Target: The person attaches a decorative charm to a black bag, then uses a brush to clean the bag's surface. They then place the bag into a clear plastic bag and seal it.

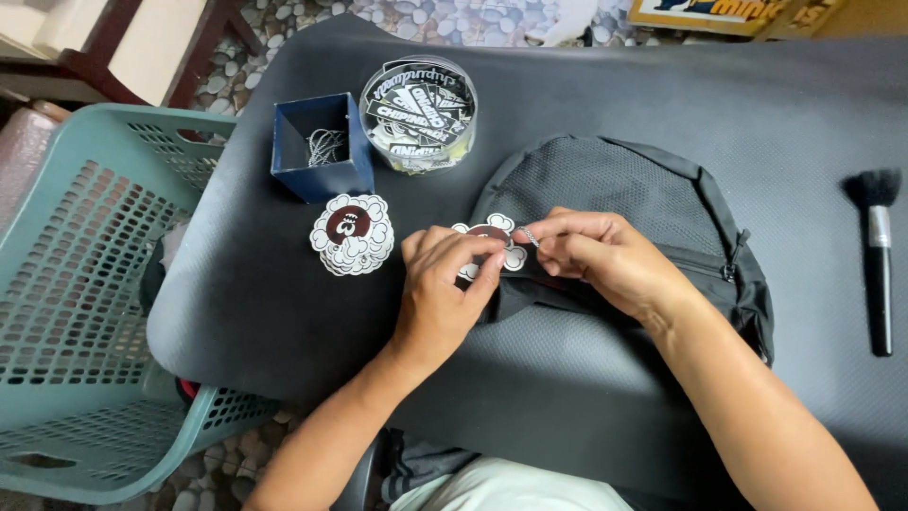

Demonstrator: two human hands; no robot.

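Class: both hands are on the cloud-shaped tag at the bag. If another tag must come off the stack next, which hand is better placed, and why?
Probably the left hand. The stack of tags lies just to its left on the mat, with nothing between. The right hand rests over the bag and would have to cross the left hand.

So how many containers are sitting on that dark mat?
2: a blue square box holding thin cords, and beside it a clear round tub of printed tags, both at the mat's far left.
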